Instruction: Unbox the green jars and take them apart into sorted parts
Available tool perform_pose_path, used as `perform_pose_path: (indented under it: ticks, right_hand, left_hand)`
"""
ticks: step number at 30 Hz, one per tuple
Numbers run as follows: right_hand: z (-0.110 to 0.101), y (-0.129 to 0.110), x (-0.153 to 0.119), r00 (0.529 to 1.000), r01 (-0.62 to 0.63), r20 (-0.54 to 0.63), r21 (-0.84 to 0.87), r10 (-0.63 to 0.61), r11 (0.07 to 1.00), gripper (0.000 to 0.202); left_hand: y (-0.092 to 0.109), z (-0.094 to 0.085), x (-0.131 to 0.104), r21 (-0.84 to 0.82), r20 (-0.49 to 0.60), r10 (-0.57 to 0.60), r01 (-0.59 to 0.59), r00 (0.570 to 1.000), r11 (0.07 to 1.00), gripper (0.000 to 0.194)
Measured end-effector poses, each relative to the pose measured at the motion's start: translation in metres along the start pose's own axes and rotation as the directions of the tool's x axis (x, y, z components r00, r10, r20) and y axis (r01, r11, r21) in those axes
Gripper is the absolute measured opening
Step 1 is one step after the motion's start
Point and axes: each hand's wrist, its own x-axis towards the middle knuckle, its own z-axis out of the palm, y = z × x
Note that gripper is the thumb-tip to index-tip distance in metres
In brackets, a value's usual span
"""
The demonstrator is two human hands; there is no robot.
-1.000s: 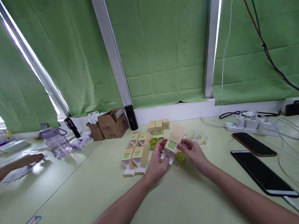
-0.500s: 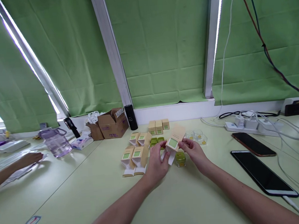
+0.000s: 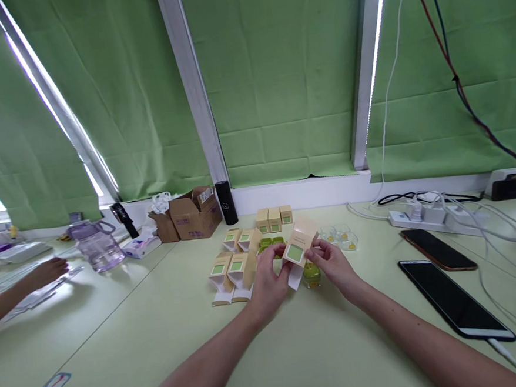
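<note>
Between my hands is a small tan carton [image 3: 300,242] with a green window, its flaps standing open. My left hand [image 3: 270,281] grips its left side, and my right hand [image 3: 333,265] pinches its right edge. Just below it on the table sits a green-lidded clear jar [image 3: 311,274], partly covered by the carton. Several open tan cartons [image 3: 236,266] lie left of my left hand. Green lidded jars [image 3: 271,241] show behind that hand, partly hidden. Closed tan boxes [image 3: 274,217] stand farther back. Clear containers with yellow bits [image 3: 339,237] are behind my right hand.
Two phones [image 3: 453,298] lie at the right beside a power strip [image 3: 436,219] and white cables. Behind at left stand a cardboard box [image 3: 194,214], a black cylinder [image 3: 226,203] and a purple jug [image 3: 96,246]. Another person's hand [image 3: 51,271] is at far left.
The held carton has tipped, its green window now lower and turned more toward me, and it covers more of the jar. The other person's hand at far left has shifted slightly.
</note>
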Motion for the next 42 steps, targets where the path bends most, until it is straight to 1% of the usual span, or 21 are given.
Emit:
perform_pose_path:
  ticks: [2,5,7,11,13,16,20,23,26,32,34,37,39,42]
  right_hand:
    - [0.0,0.0,0.0,1.0,0.001,-0.016,0.001,-0.001,1.0,0.057]
    - [0.0,-0.002,-0.001,0.999,0.007,-0.047,-0.001,-0.007,1.0,0.057]
    - [0.0,-0.003,-0.002,0.997,0.023,-0.074,-0.018,-0.024,1.0,0.058]
    - [0.001,-0.006,-0.002,0.991,0.046,-0.12,-0.06,-0.053,0.997,0.059]
    - [0.002,-0.007,-0.002,0.992,0.048,-0.113,-0.051,-0.053,0.998,0.06]
    - [0.002,-0.008,-0.002,0.995,0.043,-0.089,-0.006,-0.043,0.999,0.063]
    - [0.002,-0.01,-0.003,0.995,0.012,-0.095,0.04,-0.008,0.999,0.066]
    - [0.003,-0.011,-0.003,0.994,-0.007,-0.113,0.057,0.013,0.998,0.066]
    - [0.003,-0.011,-0.003,0.991,-0.012,-0.131,0.065,0.02,0.998,0.065]
    - [0.003,-0.012,-0.003,0.989,0.001,-0.144,0.095,0.013,0.995,0.062]
    - [0.003,-0.013,-0.003,0.989,0.012,-0.149,0.098,0.003,0.995,0.062]
    - [0.003,-0.015,-0.004,0.986,0.013,-0.168,0.094,0.003,0.996,0.064]
    - [0.004,-0.015,-0.005,0.986,0.014,-0.169,0.086,0.0,0.996,0.064]
    - [0.005,-0.013,-0.007,0.99,0.038,-0.138,0.076,-0.027,0.996,0.065]
  left_hand:
    - [0.001,0.0,0.0,-0.048,0.006,-0.015,0.015,1.0,0.999,0.029]
    - [0.003,0.001,-0.001,-0.124,0.021,-0.037,0.039,0.999,0.992,0.046]
    - [0.003,0.001,-0.002,-0.179,0.052,-0.042,0.051,0.998,0.983,0.054]
    - [0.004,0.0,-0.002,-0.323,0.132,-0.055,0.096,0.99,0.941,0.049]
    - [0.005,-0.001,-0.001,-0.407,0.159,-0.084,0.143,0.984,0.902,0.048]
    - [0.008,-0.003,0.001,-0.517,0.211,-0.156,0.246,0.965,0.82,0.052]
    - [0.011,-0.005,0.003,-0.612,0.266,-0.242,0.358,0.933,0.706,0.056]
    - [0.01,-0.005,0.005,-0.666,0.282,-0.276,0.395,0.919,0.633,0.057]
    - [0.01,-0.004,0.006,-0.704,0.3,-0.286,0.413,0.91,0.577,0.054]
    - [0.013,-0.007,0.005,-0.725,0.397,-0.283,0.487,0.873,0.487,0.052]
    - [0.014,-0.007,0.005,-0.721,0.405,-0.283,0.495,0.869,0.485,0.05]
    - [0.016,-0.006,0.005,-0.703,0.401,-0.266,0.481,0.877,0.524,0.052]
    - [0.017,-0.005,0.006,-0.673,0.385,-0.257,0.46,0.886,0.579,0.051]
    - [0.017,-0.004,0.007,-0.591,0.323,-0.26,0.409,0.91,0.695,0.047]
